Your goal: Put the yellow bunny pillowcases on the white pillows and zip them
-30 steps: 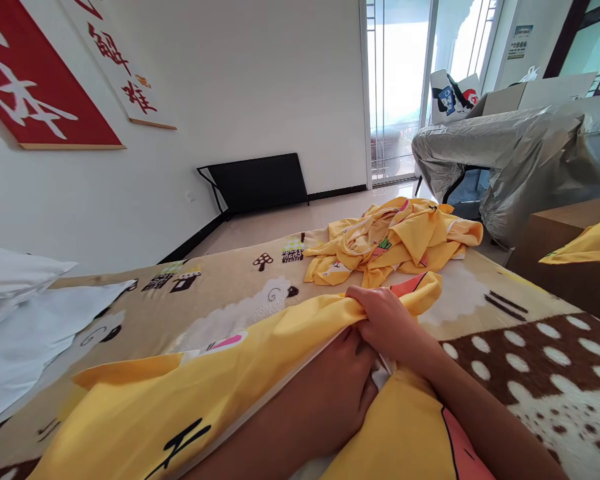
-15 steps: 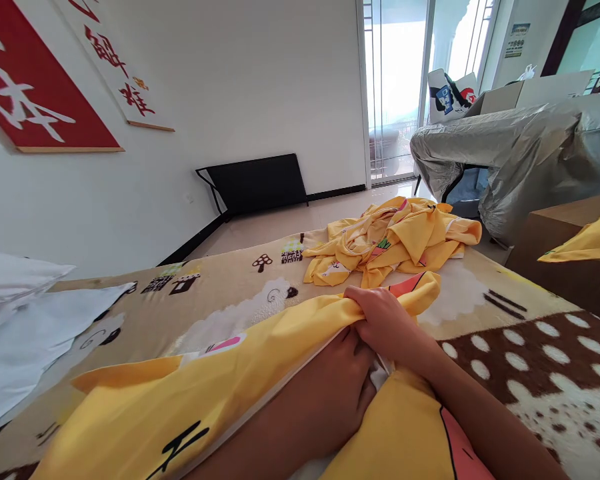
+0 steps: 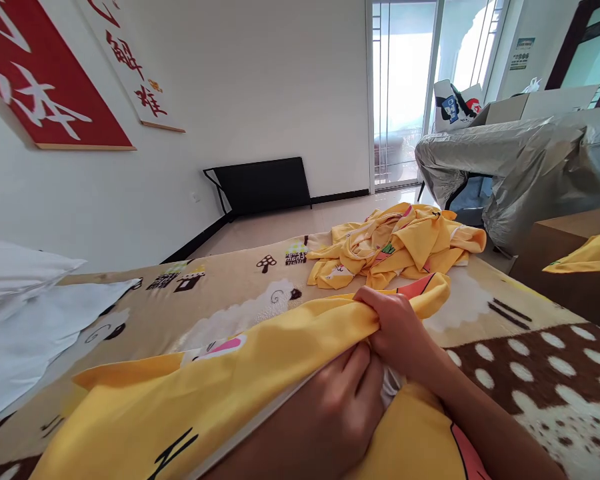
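Note:
A yellow pillowcase (image 3: 260, 347) with printed cartoon figures spreads across the front of the bed, its long opening facing me. My right hand (image 3: 397, 327) is closed round the upper edge of this case near its far corner. Inside the opening, my left hand (image 3: 343, 400) is curled closed just below the right one; what its fingers hold is hidden. A bit of white material (image 3: 390, 385) shows beside its fingers. Below my right forearm lies more of the yellow fabric, with a pink patch.
A heap of yellow printed cloth (image 3: 395, 243) lies at the bed's far edge. White pillows (image 3: 25, 320) are at left on the patterned blanket (image 3: 250, 273). At right stand a plastic-covered piece of furniture (image 3: 520, 153) and a brown box (image 3: 555, 253) with yellow cloth on it.
My left hand has turned slightly, its knuckles now facing up more, still inside the opening. The right hand keeps its hold on the edge. The whole view has shifted a little.

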`<state>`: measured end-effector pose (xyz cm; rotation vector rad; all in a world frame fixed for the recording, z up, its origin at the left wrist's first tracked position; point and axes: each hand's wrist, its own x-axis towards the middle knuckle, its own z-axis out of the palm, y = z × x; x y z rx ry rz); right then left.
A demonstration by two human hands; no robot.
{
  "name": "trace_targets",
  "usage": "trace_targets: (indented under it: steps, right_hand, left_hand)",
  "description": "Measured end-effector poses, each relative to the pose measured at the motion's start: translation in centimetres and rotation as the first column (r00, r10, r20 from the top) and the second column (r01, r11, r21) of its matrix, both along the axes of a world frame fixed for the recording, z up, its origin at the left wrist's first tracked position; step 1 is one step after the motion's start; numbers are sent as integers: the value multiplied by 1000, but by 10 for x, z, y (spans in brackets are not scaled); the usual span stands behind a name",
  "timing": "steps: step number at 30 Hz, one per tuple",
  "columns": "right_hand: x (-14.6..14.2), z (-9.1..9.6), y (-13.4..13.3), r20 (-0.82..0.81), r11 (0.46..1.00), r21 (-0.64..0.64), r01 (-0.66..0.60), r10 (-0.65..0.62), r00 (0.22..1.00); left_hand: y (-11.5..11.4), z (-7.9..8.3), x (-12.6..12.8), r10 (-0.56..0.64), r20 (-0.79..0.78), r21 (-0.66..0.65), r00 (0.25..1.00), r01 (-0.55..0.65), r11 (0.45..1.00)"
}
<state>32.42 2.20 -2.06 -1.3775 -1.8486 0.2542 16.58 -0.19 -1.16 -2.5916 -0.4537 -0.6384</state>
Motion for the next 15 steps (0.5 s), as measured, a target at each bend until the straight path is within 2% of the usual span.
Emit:
trace_targets:
  steps: [2, 5, 7, 10, 12, 15]
  right_hand:
    - [-3, 2, -6, -26, 999, 25, -33, 33, 999]
    - [-4, 6, -12, -40, 998, 50, -37, 39, 998]
    - [-3, 9, -13, -55, 998, 56, -14, 17, 998]
    - [0, 10, -11, -76, 998, 58, 22, -17, 997]
    - [1, 10, -9, -75, 998, 50, 39, -35, 997]
    - [3, 10, -6, -80, 998, 26, 55, -53, 995]
  left_hand:
    - [-10, 3, -7, -33, 46, 119, 998, 28, 993]
    - [-17, 7, -9, 39, -13, 103, 999, -37, 994]
    - [-16, 11, -6, 140, -49, 4, 989, -140, 990]
    - [-11, 15, 2, 303, -79, -217, 950, -313, 925]
    - [-8, 15, 4, 326, -112, -322, 939, -345, 882]
    - [-4, 7, 7, 312, -153, -363, 938, -347, 865]
